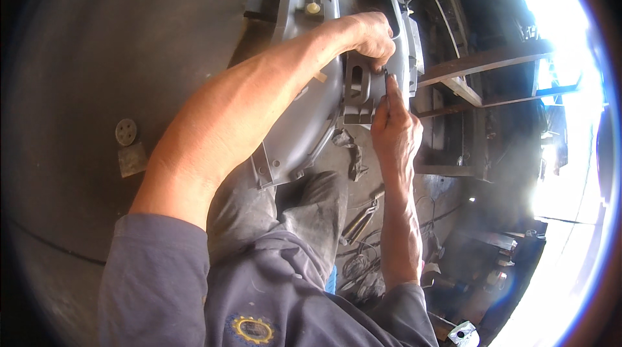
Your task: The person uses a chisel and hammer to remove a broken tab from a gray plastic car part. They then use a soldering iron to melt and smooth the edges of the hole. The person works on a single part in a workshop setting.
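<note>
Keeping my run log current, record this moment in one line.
left grip: at grey moulded part | right grip: beside slotted bracket | left side: round holed disc

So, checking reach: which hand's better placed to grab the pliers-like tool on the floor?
Likely the right hand: the pliers-like tool lies nearer it; the left hand is farther forward.

Shirt (278, 282): dark grey cloth, creased across the front.
Left sleeve (155, 282): short, matching grey, straight-edged.
Right sleeve (405, 314): short, matching grey.
Emblem (253, 329): yellow gear-shaped ring, dark centre, bluish surround; on the shirt's left front.
Trousers (317, 204): faded grey, wrinkled, with paler patches.
Left hand (374, 39), right hand (396, 127): bare.
</note>
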The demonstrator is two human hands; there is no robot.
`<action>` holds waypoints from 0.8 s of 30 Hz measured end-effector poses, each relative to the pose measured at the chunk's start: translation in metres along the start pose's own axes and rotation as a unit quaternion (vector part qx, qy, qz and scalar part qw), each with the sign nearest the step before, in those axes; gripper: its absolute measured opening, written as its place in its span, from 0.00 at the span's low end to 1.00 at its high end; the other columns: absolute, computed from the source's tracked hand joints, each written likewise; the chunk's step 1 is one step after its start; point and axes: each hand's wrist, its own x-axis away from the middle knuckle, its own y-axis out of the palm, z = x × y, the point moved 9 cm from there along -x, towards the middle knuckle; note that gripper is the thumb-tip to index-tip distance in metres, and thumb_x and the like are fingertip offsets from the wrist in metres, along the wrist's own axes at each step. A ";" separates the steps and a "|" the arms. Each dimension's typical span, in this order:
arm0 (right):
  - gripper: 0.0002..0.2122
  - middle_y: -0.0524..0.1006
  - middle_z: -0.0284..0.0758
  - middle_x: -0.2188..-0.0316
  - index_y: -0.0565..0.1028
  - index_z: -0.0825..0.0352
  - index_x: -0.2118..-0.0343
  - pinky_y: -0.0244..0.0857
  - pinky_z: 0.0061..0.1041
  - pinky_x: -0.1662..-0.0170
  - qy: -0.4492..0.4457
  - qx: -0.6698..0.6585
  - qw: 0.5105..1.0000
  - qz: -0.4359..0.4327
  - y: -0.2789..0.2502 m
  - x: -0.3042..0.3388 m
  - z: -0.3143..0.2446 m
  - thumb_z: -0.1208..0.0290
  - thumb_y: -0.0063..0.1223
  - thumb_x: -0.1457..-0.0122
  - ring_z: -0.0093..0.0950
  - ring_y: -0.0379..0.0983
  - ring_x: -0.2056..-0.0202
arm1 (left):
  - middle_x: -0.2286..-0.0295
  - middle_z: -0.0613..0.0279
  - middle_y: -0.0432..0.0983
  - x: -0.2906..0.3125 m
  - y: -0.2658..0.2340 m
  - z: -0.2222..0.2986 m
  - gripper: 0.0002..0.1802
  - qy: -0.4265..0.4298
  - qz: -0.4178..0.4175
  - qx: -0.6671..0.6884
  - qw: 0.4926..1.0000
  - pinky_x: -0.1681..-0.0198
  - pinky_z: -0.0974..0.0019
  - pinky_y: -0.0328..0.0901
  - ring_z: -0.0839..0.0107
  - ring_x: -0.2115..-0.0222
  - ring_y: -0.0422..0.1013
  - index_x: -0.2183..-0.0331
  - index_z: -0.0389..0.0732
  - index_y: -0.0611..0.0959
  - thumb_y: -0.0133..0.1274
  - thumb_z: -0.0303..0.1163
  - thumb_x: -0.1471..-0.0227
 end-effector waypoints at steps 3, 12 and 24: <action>0.18 0.76 0.48 0.78 0.74 0.60 0.49 0.70 0.36 0.72 0.023 0.018 0.999 -0.030 0.002 -0.007 0.000 0.75 0.49 0.44 0.42 0.77 0.76 | 0.65 0.48 0.80 -0.004 0.004 0.001 0.31 0.006 -0.054 -0.060 0.997 0.60 0.64 0.69 0.63 0.65 0.76 0.58 0.28 0.80 0.62 0.23 0.74; 0.18 0.75 0.48 0.81 0.75 0.61 0.50 0.68 0.39 0.73 0.026 0.007 0.999 -0.046 0.003 -0.006 -0.002 0.76 0.50 0.46 0.44 0.76 0.77 | 0.64 0.46 0.79 -0.002 0.005 0.001 0.36 0.008 -0.039 -0.081 0.996 0.61 0.62 0.69 0.60 0.64 0.75 0.55 0.27 0.78 0.60 0.23 0.74; 0.19 0.75 0.50 0.79 0.74 0.64 0.49 0.69 0.37 0.72 0.015 0.013 0.997 -0.073 0.003 -0.010 -0.006 0.76 0.49 0.46 0.43 0.77 0.76 | 0.64 0.49 0.79 -0.002 0.007 -0.004 0.35 -0.020 -0.064 -0.093 0.993 0.61 0.62 0.68 0.63 0.65 0.75 0.56 0.31 0.80 0.60 0.24 0.76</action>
